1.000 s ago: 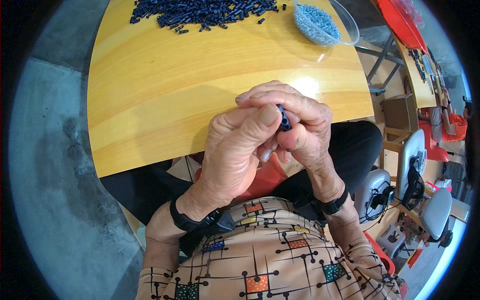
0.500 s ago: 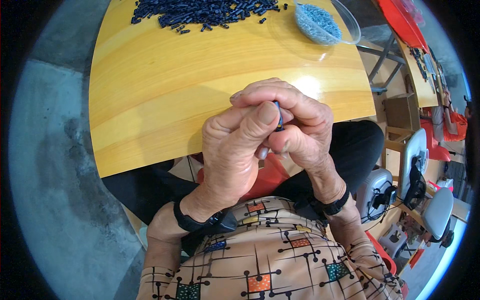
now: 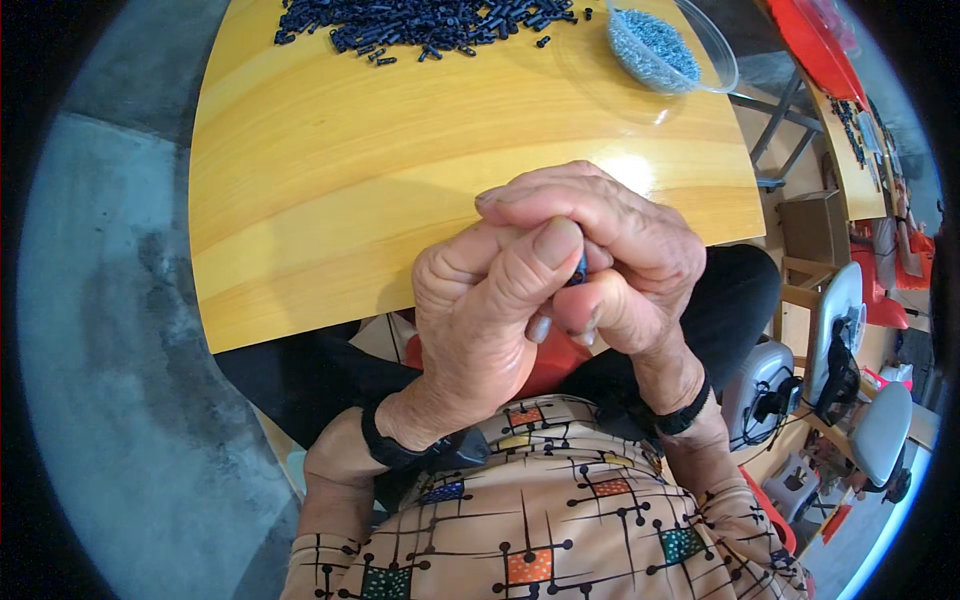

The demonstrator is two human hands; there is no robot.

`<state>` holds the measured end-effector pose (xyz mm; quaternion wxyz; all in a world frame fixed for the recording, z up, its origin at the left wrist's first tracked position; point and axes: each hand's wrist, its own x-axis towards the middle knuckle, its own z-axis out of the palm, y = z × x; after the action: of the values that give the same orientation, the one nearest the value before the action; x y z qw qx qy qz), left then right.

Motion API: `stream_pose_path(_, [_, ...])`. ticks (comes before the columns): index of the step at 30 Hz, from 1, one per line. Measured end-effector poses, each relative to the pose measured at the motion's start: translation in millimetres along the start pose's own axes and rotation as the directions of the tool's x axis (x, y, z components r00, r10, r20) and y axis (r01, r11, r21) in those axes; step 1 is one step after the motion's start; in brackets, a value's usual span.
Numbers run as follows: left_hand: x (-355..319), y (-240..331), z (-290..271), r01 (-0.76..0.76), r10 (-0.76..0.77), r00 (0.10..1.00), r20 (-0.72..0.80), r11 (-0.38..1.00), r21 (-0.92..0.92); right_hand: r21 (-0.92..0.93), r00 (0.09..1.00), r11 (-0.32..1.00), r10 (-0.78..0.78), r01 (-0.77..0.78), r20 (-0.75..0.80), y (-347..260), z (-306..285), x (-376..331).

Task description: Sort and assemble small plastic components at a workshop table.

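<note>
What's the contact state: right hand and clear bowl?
Apart. The head view shows a stretch of yellow tabletop between the right hand and the clear bowl.

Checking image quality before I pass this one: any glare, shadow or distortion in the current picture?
Head view: bright glare on the table just beyond the right hand; head view: soft shadow left of the left hand; head view: table edges bow, corners go black; head view: dark part mostly covered by fingers, detail unreadable.
</note>
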<state>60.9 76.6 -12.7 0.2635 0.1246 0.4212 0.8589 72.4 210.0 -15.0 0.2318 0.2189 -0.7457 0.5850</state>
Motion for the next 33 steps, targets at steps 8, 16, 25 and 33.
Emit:
stream_pose_path(8, [-2.0,-1.2,2.5,-0.01,0.01,1.0,0.012,1.0,0.014,-0.08,0.998,0.996,-0.042,0.038,-0.052,-8.1,3.4,0.0])
stream_pose_path(16, [5.0,-11.0,6.2,0.047,-0.049,0.989,-0.141,0.999,-0.022,0.029,0.995,0.999,0.044,-0.041,-0.094,10.2,5.9,-2.3])
stream_pose_path(25, [5.8,-7.7,3.5,0.075,-0.093,0.984,-0.153,0.99,-0.118,0.183,0.985,0.971,0.167,-0.157,-0.041,11.3,7.8,-4.6])
stream_pose_path(33, [1.4,-5.2,1.4,0.048,-0.055,0.988,-0.147,0.997,-0.055,0.28,0.982,0.944,0.186,-0.177,-0.007,9.6,9.4,-3.8])
